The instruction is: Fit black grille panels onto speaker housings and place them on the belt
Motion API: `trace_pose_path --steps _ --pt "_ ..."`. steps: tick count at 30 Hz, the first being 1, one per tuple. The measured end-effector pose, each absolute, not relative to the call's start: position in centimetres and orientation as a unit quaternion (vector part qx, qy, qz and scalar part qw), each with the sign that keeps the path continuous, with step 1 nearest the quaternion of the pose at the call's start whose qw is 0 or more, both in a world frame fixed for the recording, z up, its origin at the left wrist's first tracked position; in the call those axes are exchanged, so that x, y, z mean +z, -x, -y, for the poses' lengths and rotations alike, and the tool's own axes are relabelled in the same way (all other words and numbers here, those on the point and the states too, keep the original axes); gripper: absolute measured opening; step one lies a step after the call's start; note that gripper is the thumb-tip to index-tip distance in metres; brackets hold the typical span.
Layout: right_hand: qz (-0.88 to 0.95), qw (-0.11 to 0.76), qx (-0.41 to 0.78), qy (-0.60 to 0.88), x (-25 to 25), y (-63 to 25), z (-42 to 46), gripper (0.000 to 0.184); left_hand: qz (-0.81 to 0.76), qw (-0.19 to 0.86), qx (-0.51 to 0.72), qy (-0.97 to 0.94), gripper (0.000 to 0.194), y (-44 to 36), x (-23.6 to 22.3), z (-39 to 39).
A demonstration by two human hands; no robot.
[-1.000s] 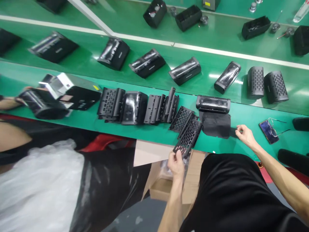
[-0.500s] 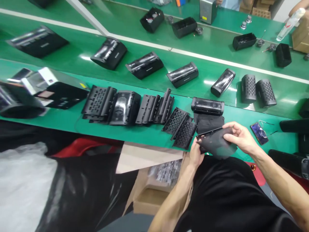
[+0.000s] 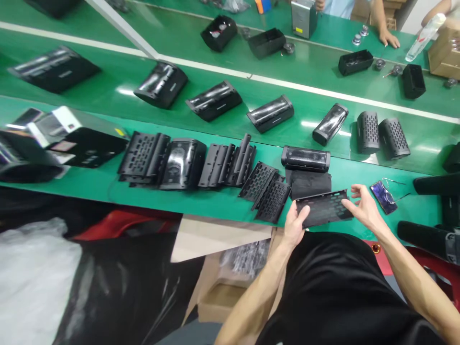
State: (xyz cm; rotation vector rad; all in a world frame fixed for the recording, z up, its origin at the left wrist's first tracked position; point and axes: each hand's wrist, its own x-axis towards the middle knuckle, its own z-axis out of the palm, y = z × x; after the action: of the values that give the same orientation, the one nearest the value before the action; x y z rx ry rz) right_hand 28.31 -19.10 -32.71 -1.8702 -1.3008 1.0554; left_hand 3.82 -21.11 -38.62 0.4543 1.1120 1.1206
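Observation:
A black slotted speaker grille (image 3: 325, 211) is held up over the bench's near edge, with thin dark mesh lying over its slots. My left hand (image 3: 295, 225) is closed on its left end, thumb on top. At the other end my right hand (image 3: 364, 206) has its thumb against the mesh, with its fingers apart beyond the corner. Right behind the grille lies a stack of dark mesh sheets (image 3: 311, 184). Behind that stands a black speaker housing (image 3: 305, 158). Two loose slotted grilles (image 3: 273, 201) lie to the left.
More black panels (image 3: 140, 155) and a shiny housing (image 3: 183, 163) stand along the green bench. Several housings (image 3: 215, 99) sit on the green belt behind. A phone with glasses (image 3: 384, 196) lies at right. A co-worker's hand (image 3: 388, 37) rests across the belt. An open carton (image 3: 223, 302) stands below.
The mesh, bent up earlier, now lies flat over the grille. My right hand has loosened its pinch and moved slightly right. My left thumb has come on top. A co-worker's hand has appeared across the belt.

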Motion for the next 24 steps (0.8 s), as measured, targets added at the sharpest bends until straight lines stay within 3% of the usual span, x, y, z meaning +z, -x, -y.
trace_pose_path --steps 3,5,10,24 --pt "0.405 0.315 0.565 0.646 -33.8 -29.1 19.0 0.059 -0.477 0.705 0.486 -0.196 0.064 -3.9 -37.2 20.7" --pt "0.368 0.322 0.611 0.623 -34.4 -29.0 18.9 0.06 -0.476 0.721 0.468 -0.187 0.06 -3.7 -36.4 20.4" --pt "0.348 0.347 0.601 0.63 -34.8 -28.5 19.0 0.066 -0.491 0.746 0.421 -0.156 0.056 -3.0 -35.2 19.7" --pt "0.329 0.369 0.622 0.607 -36.2 -29.9 19.6 0.059 -0.496 0.73 0.415 -0.218 0.059 -3.3 -35.1 18.3"
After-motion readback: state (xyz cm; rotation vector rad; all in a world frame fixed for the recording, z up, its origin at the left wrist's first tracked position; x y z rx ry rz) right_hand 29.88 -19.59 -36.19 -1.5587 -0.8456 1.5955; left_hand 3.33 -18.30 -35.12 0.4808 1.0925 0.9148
